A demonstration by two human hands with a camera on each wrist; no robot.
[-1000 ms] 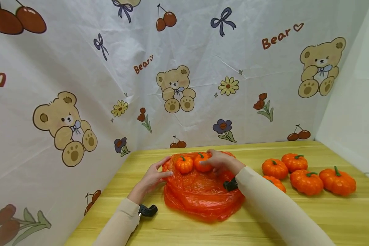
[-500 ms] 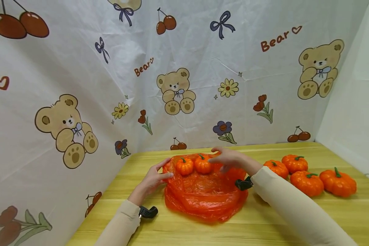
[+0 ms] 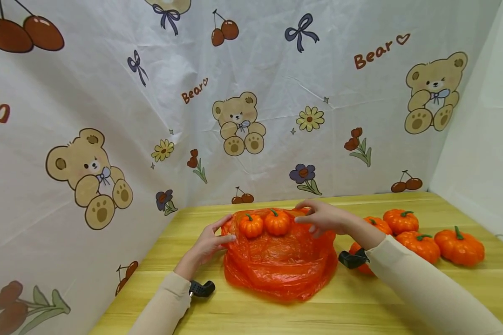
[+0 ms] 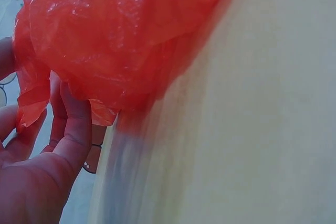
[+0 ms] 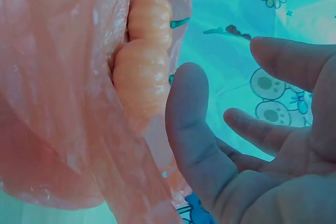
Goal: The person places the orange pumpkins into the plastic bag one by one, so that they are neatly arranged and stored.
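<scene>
A crinkled red plastic bag lies on the table with its mouth spread wide. Two small orange pumpkins with green stems sit side by side at the back of the bag; both show in the right wrist view as well, pumpkin nearest the hand. My left hand holds the bag's left rim, and in the left wrist view its fingers stand around a fold of the plastic. My right hand hovers over the bag's right side, fingers spread and bent a little, holding nothing.
Several more orange pumpkins stand on the wooden table to the right, one partly behind the right wrist. A printed curtain hangs at the back and left. A white wall borders the right side.
My right hand has drawn away to the right from the right-hand pumpkin in the bag, which is now uncovered. The left hand stays at the rim.
</scene>
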